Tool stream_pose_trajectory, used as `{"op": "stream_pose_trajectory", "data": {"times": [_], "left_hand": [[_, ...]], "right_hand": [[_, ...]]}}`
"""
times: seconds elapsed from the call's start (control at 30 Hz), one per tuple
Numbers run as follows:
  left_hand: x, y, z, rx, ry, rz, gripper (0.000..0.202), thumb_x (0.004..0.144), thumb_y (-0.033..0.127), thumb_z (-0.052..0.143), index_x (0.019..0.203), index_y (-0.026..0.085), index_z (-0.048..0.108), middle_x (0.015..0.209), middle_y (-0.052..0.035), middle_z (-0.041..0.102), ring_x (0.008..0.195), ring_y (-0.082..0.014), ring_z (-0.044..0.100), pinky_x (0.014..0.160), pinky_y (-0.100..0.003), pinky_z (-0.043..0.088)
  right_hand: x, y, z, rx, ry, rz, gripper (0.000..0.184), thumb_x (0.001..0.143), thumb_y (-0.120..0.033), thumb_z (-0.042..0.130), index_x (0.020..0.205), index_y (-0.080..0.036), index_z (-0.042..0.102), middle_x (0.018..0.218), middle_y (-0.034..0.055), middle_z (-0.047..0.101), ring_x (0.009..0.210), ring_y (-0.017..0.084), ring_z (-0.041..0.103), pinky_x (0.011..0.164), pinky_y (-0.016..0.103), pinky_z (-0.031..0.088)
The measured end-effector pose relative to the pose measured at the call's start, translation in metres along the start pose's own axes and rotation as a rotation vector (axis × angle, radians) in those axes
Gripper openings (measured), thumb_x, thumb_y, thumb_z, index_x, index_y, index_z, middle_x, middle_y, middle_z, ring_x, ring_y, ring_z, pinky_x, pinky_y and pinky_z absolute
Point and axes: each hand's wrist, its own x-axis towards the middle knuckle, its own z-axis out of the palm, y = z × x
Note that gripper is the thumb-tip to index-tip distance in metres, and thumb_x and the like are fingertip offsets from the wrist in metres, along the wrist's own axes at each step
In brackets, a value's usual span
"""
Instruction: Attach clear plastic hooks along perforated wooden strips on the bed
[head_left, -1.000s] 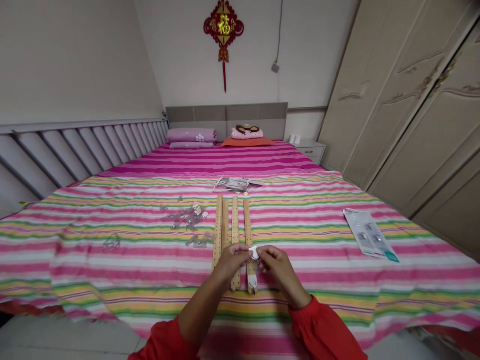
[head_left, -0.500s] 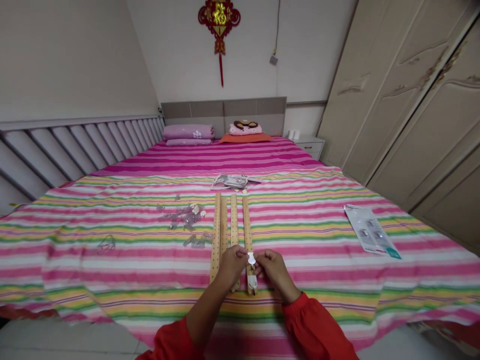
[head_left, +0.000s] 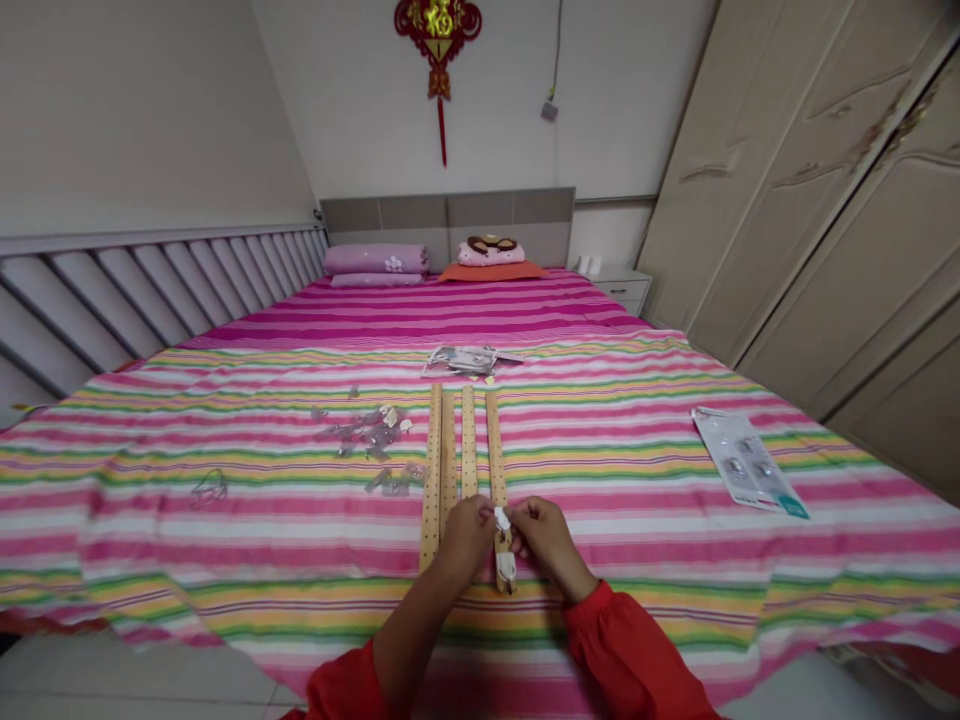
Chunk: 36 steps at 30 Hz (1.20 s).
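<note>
Between both hands is a small white hook (head_left: 502, 518), a bit of metal showing below it. My left hand (head_left: 471, 528) pinches it from the left, fingers closed at its edge. On the other side, my right hand (head_left: 541, 530) has its thumb and fingertips closed on its right edge. Both hands are low over the rightmost perforated wooden strip (head_left: 495, 440). A second white hook (head_left: 506, 568) lies at that strip's near end. Left of it are more perforated strips, among them a middle strip (head_left: 469, 430) and the leftmost strip (head_left: 433, 470), partly covered by my left hand and forearm.
Small clear plastic scraps (head_left: 367, 435) lie left of the strips. Further left is a thin looped tangle (head_left: 210, 487). Plastic packaging (head_left: 469, 360) sits beyond the strips, and a blister pack (head_left: 750, 465) rests at right. A striped sheet (head_left: 637, 560) covers the bed.
The white hook between my fingers has turned slightly. My left hand has shifted a little lower and rolled, its back now turned more upward. My right hand keeps nearly the same place.
</note>
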Motion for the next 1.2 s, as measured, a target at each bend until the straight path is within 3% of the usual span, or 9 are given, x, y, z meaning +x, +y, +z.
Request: {"op": "stream_pose_trajectory", "data": {"times": [0.5, 0.87, 1.03, 1.1, 1.2], "left_hand": [[0.000, -0.007, 0.006, 0.301, 0.061, 0.164, 0.020, 0.074, 0.007, 0.047, 0.074, 0.014, 0.065, 0.075, -0.0050, 0.064, 0.074, -0.0156, 0.057, 0.071, -0.026, 0.041], [-0.006, -0.013, 0.013, 0.369, 0.085, 0.275, 0.025, 0.077, 0.006, 0.043, 0.082, 0.014, 0.066, 0.084, -0.0078, 0.061, 0.082, -0.0179, 0.057, 0.078, -0.030, 0.044], [-0.012, -0.005, 0.007, 0.390, 0.065, 0.314, 0.030, 0.082, 0.008, 0.038, 0.080, 0.015, 0.068, 0.081, -0.0089, 0.062, 0.079, -0.0185, 0.057, 0.076, -0.031, 0.046], [-0.015, -0.003, 0.004, 0.425, 0.051, 0.355, 0.032, 0.083, 0.008, 0.037, 0.086, 0.015, 0.069, 0.089, -0.0104, 0.065, 0.087, -0.0197, 0.058, 0.082, -0.032, 0.046], [-0.021, -0.006, 0.001, 0.510, 0.033, 0.386, 0.041, 0.081, 0.007, 0.040, 0.113, 0.018, 0.064, 0.121, -0.0101, 0.061, 0.117, -0.0243, 0.049, 0.101, -0.041, 0.036]], "right_hand": [[0.000, 0.003, 0.003, 0.024, 0.016, 0.003, 0.028, 0.059, -0.043, 0.065, 0.056, -0.022, 0.047, 0.029, -0.0061, 0.051, 0.025, 0.010, 0.044, 0.029, 0.019, 0.030], [0.001, 0.005, 0.003, 0.050, 0.045, -0.012, 0.029, 0.059, -0.042, 0.067, 0.054, -0.023, 0.045, 0.029, -0.0060, 0.050, 0.025, 0.009, 0.043, 0.028, 0.019, 0.029], [0.001, 0.007, 0.003, 0.059, 0.053, -0.012, 0.031, 0.058, -0.044, 0.068, 0.054, -0.023, 0.046, 0.029, -0.0063, 0.050, 0.024, 0.010, 0.041, 0.028, 0.020, 0.028], [0.001, 0.007, 0.003, 0.064, 0.053, -0.013, 0.033, 0.057, -0.046, 0.069, 0.054, -0.023, 0.046, 0.029, -0.0062, 0.050, 0.024, 0.010, 0.041, 0.028, 0.020, 0.028], [-0.001, 0.006, 0.003, 0.075, 0.053, -0.020, 0.037, 0.057, -0.051, 0.069, 0.052, -0.023, 0.045, 0.030, -0.0062, 0.049, 0.025, 0.010, 0.042, 0.029, 0.020, 0.029]]}}
